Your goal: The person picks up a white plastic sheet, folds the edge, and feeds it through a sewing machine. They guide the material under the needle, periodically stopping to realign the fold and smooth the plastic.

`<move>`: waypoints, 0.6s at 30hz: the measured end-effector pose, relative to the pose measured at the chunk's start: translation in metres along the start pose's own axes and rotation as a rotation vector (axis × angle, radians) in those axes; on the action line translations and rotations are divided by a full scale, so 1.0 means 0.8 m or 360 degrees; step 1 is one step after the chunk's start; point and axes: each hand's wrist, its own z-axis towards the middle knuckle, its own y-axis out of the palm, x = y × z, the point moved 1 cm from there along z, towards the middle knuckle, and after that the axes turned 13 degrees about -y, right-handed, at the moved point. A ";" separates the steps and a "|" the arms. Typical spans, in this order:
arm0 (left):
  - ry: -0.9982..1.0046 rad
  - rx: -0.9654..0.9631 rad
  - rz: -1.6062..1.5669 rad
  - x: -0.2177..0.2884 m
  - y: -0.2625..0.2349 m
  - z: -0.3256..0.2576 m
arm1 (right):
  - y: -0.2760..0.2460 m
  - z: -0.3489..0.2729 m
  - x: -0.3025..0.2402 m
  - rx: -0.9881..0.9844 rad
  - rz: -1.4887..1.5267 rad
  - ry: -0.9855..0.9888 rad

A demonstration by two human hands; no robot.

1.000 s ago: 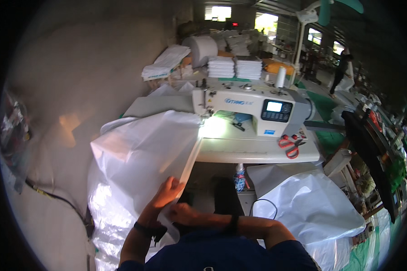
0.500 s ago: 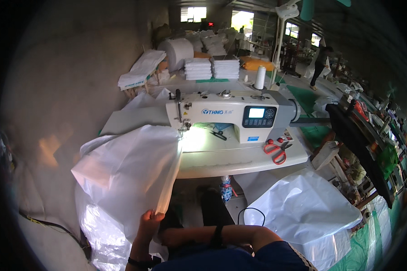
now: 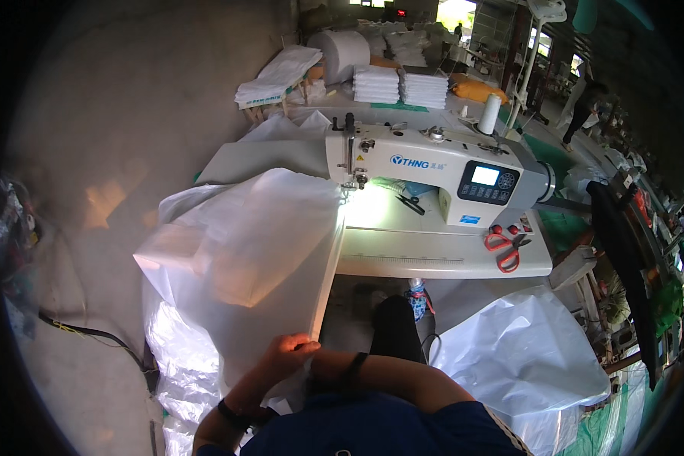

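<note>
A large white plastic sheet [image 3: 254,251] drapes from the sewing machine [image 3: 425,163] down toward my lap, and its upper right corner lies by the lit needle area. My left hand [image 3: 289,353] is closed on the sheet's right edge, close to my body. My right forearm [image 3: 403,376], with a dark band at the wrist, crosses in front of me to the left. The right hand is mostly hidden behind the left hand and the sheet, so its fingers do not show. Black thread snips [image 3: 412,204] and red-handled scissors [image 3: 507,252] lie on the machine bed.
Another white sheet [image 3: 520,357] hangs at the lower right. A white thread cone [image 3: 489,114] stands behind the machine. Farther back are stacked white folded sheets [image 3: 376,83] and a large white roll [image 3: 342,55]. A person [image 3: 585,110] stands far right. A wall [image 3: 121,137] borders the left.
The view has shifted, so the machine appears farther right and higher. My left hand still grips the sheet's edge, which now runs straighter from needle to hand. The right forearm stays across my front.
</note>
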 end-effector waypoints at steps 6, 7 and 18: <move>-0.0091 0.0041 -0.0107 -0.020 0.013 -0.014 | -0.242 0.039 -0.061 -0.0423 -0.1340 0.0904; 0.0066 0.0024 -0.0145 -0.006 0.019 -0.011 | -0.271 0.038 -0.061 -0.0107 -0.1887 0.0880; -0.0154 -0.0066 -0.0124 0.005 0.038 -0.003 | -0.302 0.127 -0.100 0.0274 -0.1528 0.1446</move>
